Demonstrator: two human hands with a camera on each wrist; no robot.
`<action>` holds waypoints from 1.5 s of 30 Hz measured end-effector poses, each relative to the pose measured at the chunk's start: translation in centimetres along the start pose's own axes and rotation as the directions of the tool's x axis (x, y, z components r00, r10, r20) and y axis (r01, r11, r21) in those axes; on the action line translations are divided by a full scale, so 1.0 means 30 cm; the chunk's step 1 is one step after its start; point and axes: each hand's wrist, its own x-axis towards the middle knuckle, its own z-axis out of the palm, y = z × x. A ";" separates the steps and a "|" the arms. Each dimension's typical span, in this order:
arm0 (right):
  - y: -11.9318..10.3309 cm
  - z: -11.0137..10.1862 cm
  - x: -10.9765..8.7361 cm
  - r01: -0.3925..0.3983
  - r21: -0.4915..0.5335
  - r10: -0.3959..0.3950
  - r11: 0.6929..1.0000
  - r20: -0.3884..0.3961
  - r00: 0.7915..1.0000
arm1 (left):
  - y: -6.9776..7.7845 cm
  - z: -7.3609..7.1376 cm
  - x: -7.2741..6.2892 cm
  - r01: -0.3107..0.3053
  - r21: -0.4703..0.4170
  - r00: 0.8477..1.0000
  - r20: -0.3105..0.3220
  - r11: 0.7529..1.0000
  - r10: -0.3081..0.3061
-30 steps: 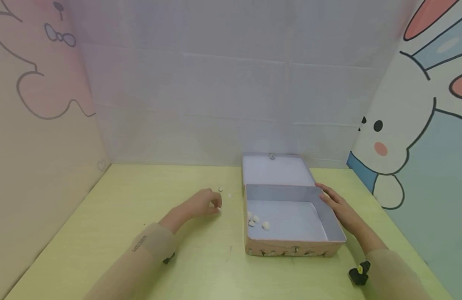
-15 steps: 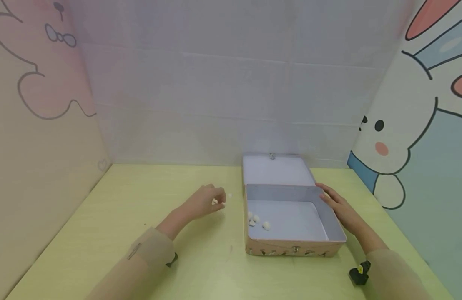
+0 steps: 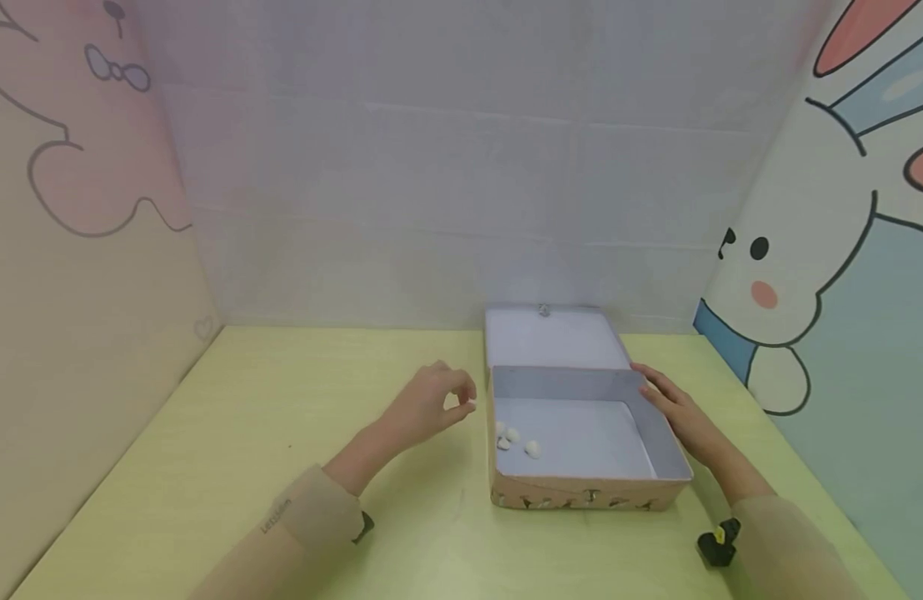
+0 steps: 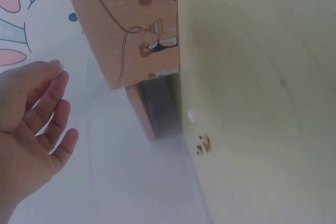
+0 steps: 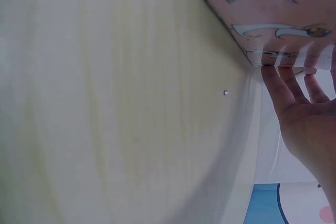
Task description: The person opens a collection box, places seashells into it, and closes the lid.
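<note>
Pinched in the left hand (image 3: 430, 403), a small white piece (image 4: 62, 68) has been carried nearer the left side of the box (image 3: 551, 492), closer to the pale pieces (image 3: 532, 450) inside, while its right side is touched by the right hand's (image 3: 688, 423) extended fingers.

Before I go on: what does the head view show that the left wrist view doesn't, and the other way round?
Only the head view: the right hand against the right side of the box, and the white pieces lying inside it.

Only the left wrist view: a white bit and a brown-and-white bit on the tabletop.

Both: the left hand, a pale piece pinched at its fingertips, the box and the tabletop.
</note>
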 end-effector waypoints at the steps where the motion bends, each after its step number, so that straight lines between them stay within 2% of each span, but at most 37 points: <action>1: -0.001 0.000 0.001 -0.001 0.002 0.001 1.000 0.000 1.000 | 0.009 0.002 0.003 -0.001 -0.014 1.000 -0.007 1.000 0.001; 8: -0.002 -0.003 0.003 -0.014 0.001 0.014 1.000 0.003 1.000 | 0.052 0.036 0.028 -0.014 -0.089 1.000 -0.022 0.996 0.012; 18: 0.005 -0.004 -0.001 -0.020 -0.016 0.020 1.000 0.004 1.000 | 0.103 0.115 0.056 -0.007 -0.159 0.996 0.086 0.987 0.021; 22: 0.005 -0.004 -0.004 -0.019 -0.022 0.020 1.000 0.004 1.000 | 0.115 0.140 0.067 -0.025 -0.151 0.992 0.119 0.988 0.043; 27: 0.009 -0.005 -0.003 -0.009 -0.015 0.009 1.000 0.009 1.000 | 0.123 0.149 0.072 -0.065 -0.137 0.988 0.128 0.988 0.083; 32: 0.017 -0.008 0.002 -0.001 -0.004 0.001 1.000 0.010 1.000 | 0.115 0.131 0.072 -0.050 -0.126 0.983 0.171 0.991 0.071; 37: 0.014 -0.009 0.000 0.001 0.002 -0.001 1.000 0.015 1.000 | 0.080 0.102 0.073 -0.018 -0.149 0.982 0.184 0.989 0.046; 41: 0.005 -0.008 -0.005 -0.007 0.003 0.007 1.000 0.013 1.000 | 0.042 0.076 0.074 -0.019 -0.169 0.987 0.154 0.985 0.046; 45: -0.001 -0.009 -0.007 -0.016 0.004 0.016 1.000 0.007 1.000 | -0.008 0.054 0.076 -0.043 -0.166 0.995 0.084 0.985 0.058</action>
